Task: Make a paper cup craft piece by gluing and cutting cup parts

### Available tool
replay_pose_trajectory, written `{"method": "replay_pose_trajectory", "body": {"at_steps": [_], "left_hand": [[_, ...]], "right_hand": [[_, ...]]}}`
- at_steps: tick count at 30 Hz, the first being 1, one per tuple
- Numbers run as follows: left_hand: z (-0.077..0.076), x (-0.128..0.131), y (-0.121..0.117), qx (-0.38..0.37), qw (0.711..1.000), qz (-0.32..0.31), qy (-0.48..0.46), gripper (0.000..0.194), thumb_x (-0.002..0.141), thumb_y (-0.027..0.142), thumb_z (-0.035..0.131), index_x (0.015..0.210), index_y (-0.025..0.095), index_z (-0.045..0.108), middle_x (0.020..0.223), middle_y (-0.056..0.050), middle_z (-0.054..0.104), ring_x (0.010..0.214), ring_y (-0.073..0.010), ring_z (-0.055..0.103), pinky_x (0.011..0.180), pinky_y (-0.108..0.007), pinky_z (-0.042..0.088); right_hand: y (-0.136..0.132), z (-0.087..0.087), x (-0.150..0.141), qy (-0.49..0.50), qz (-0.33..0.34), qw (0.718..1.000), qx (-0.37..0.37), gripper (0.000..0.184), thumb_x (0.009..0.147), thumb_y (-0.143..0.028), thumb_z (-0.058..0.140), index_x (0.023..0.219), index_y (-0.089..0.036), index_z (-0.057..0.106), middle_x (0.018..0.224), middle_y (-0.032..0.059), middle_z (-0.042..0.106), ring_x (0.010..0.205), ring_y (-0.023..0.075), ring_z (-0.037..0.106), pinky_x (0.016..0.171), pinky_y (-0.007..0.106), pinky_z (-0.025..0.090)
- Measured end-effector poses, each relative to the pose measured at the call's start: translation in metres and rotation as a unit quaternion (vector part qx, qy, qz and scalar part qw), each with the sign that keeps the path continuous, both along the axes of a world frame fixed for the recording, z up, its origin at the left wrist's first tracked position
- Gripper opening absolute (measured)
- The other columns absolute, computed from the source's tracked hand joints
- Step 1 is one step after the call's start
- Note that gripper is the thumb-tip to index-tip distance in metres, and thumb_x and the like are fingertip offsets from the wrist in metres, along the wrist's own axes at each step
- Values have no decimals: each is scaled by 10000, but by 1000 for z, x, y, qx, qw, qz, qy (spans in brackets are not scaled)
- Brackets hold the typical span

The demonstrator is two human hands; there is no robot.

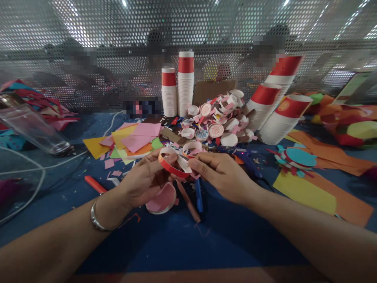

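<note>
A red and white ring cut from a paper cup (176, 169) is held up above the table. My left hand (141, 181) is closed round its left side, with the thumb inside the loop. The fingers of my right hand (225, 173) pinch its right end. Just behind it is another white paper ring (193, 148). Under my hands lies a round cup base covered with pink paper (161, 199). Beside that are a brown pen-like stick (189, 202) and a blue one (199, 196).
Stacked paper cups (177, 92) stand at the back, with more leaning stacks (269, 112) at the right. Between them is a heap of cut cup bases (216, 129). Coloured paper (138, 137), a red-handled tool (94, 184), a clear bottle (32, 125) and a turquoise-topped paper craft (300, 157) lie around.
</note>
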State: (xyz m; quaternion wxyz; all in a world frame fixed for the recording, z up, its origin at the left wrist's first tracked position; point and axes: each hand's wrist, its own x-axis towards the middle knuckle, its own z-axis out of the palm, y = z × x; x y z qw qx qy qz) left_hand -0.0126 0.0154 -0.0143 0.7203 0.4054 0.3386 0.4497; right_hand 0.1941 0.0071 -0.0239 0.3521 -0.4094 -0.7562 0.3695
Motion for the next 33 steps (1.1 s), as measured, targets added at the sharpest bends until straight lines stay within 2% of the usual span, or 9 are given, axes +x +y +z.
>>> {"method": "replay_pose_trajectory", "body": {"at_steps": [4, 8, 11, 15, 19, 23, 27, 30, 33], "left_hand": [[1, 2, -1, 9, 1000, -24, -2, 160, 788, 251, 873, 748, 130, 777, 702, -27, 742, 528, -69, 629, 515, -140, 520], [2, 6, -6, 58, 998, 7, 12, 146, 793, 255, 861, 733, 150, 778, 655, -18, 709, 581, -110, 645, 565, -180, 546], [1, 6, -9, 88, 995, 23, 50, 162, 764, 283, 873, 703, 178, 766, 648, -18, 699, 571, -127, 618, 525, -205, 522], [-2, 4, -10, 86, 994, 11, 61, 175, 797, 281, 843, 684, 178, 758, 640, -19, 686, 578, -124, 610, 541, -205, 518], [-4, 6, -9, 72, 997, 6, 19, 167, 785, 240, 866, 691, 141, 769, 648, -4, 690, 597, -81, 615, 603, -153, 520], [-4, 9, -11, 61, 998, -9, -4, 143, 792, 228, 866, 710, 137, 793, 673, -8, 720, 618, -78, 649, 601, -132, 529], [-5, 7, -12, 70, 997, 26, -6, 122, 783, 267, 871, 760, 165, 808, 749, -20, 767, 667, -114, 703, 648, -171, 585], [-4, 4, -11, 75, 996, 50, 4, 105, 790, 267, 870, 781, 184, 806, 737, -2, 767, 639, -110, 707, 594, -159, 585], [-2, 3, -11, 82, 995, 48, 23, 106, 792, 239, 875, 777, 162, 804, 717, -5, 764, 613, -94, 699, 557, -132, 567]], "right_hand": [[1, -2, -1, 10, 5, 1000, 0, 535, 1034, -612, 466, 689, -202, 472, 673, -30, 435, 638, 119, 410, 608, 297, 318], [0, -1, -1, 0, 3, 1000, 14, 499, 1042, -572, 478, 716, -196, 504, 698, -23, 481, 660, 121, 441, 621, 296, 328], [-1, 0, -2, -13, 5, 1000, 25, 491, 1045, -560, 477, 722, -193, 519, 715, -13, 508, 686, 130, 463, 634, 299, 330], [-3, 0, 0, -18, 1, 999, 35, 486, 1043, -558, 481, 734, -189, 540, 714, -12, 520, 685, 133, 468, 631, 302, 328], [-4, 0, 3, -27, 1, 999, 47, 480, 1044, -544, 488, 732, -185, 552, 706, -13, 519, 674, 130, 468, 626, 302, 327], [-3, 0, 3, -35, -4, 998, 49, 475, 1041, -538, 491, 733, -184, 564, 687, -18, 512, 652, 126, 458, 608, 297, 321], [-2, 0, 3, -45, -8, 998, 50, 465, 1039, -525, 495, 750, -176, 601, 710, -5, 553, 665, 130, 488, 615, 300, 332], [-1, -1, 3, -47, -12, 998, 50, 455, 1040, -507, 499, 748, -176, 613, 723, 4, 580, 669, 131, 507, 621, 301, 341], [-2, -1, 3, -48, -12, 998, 51, 452, 1039, -510, 501, 754, -180, 621, 736, 9, 601, 672, 131, 512, 622, 299, 345]]}}
